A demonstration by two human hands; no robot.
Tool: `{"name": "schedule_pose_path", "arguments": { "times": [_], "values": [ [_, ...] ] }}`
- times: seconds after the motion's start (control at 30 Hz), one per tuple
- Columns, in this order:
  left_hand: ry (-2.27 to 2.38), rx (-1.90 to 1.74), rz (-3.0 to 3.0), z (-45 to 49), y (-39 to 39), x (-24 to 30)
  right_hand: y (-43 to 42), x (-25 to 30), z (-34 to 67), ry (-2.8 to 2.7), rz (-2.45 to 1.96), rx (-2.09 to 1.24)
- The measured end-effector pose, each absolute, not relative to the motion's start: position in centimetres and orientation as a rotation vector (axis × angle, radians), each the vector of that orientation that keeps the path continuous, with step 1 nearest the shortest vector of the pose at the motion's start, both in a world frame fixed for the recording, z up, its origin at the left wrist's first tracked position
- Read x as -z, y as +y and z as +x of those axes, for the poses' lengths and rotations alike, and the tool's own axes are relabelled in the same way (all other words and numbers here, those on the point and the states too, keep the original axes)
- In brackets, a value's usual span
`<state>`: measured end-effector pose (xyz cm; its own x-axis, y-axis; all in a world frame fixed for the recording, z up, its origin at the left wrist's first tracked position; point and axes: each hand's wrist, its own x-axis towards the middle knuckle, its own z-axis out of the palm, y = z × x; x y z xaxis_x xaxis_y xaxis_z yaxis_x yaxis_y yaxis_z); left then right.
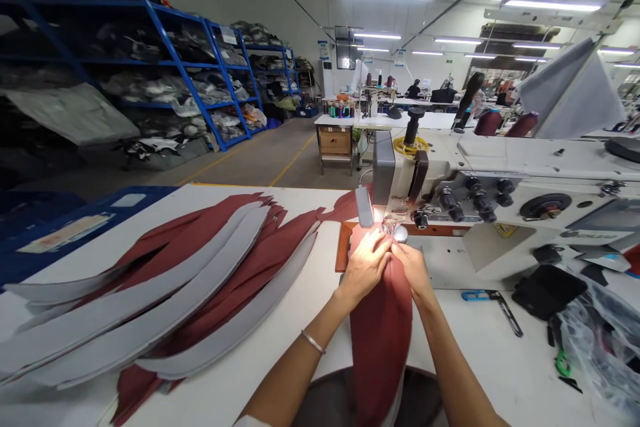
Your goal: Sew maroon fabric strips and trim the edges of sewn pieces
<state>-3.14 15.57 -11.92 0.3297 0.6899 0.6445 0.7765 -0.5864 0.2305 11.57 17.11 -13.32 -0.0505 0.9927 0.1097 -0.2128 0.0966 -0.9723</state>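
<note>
Standing off to one side, I see both hands laid over one long piece of red fabric [381, 333], right at the working end of the sewing machine [540, 159]. The cloth lies directly beneath the left hand [367, 261] and just inside the right hand [411, 268]; its long axis runs away from the body, from below the wrists, between the forearms, up to the presser foot [389, 227] just ahead of the fingertips. Neither hand is clearly nearer the cloth, since both touch it, though the left fingers seem to reach a touch farther forward.

That left hand is palm down, fingers stretched out on the fabric rather than closed round it. The right has its thumb and fingers bent in at the cloth's right edge; whether they pinch it I can't tell.

As for the piece itself, it's a dull brick red, smooth and matte, its right edge bowing outward in a long curve, with a pale underside peeping out low down, below the right wrist. Well to the left of the left hand lies a spread of red and grey pieces [220, 267], and to the right of the right forearm, blue-handled snips [477, 295].
</note>
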Motion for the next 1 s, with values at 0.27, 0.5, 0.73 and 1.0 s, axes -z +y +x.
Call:
{"name": "schedule_pose_path", "arguments": {
  "times": [0.27,0.5,0.73,1.0],
  "values": [
    [-1.340,1.126,-2.452,-3.1,15.9,11.5,17.5,12.9,11.7,-1.109,-0.937,-1.323],
    [-1.332,1.140,-2.461,-3.2,16.2,11.7,17.5,12.3,11.7,-1.081,-0.958,-1.368],
    [-1.271,1.061,-2.533,-4.0,16.2,10.9,16.4,11.5,13.3,-1.261,-0.874,-1.511],
    [-1.173,1.062,-2.605,-4.6,16.2,11.0,15.5,11.6,14.0,-1.219,-0.781,-1.714]
  ]
}}
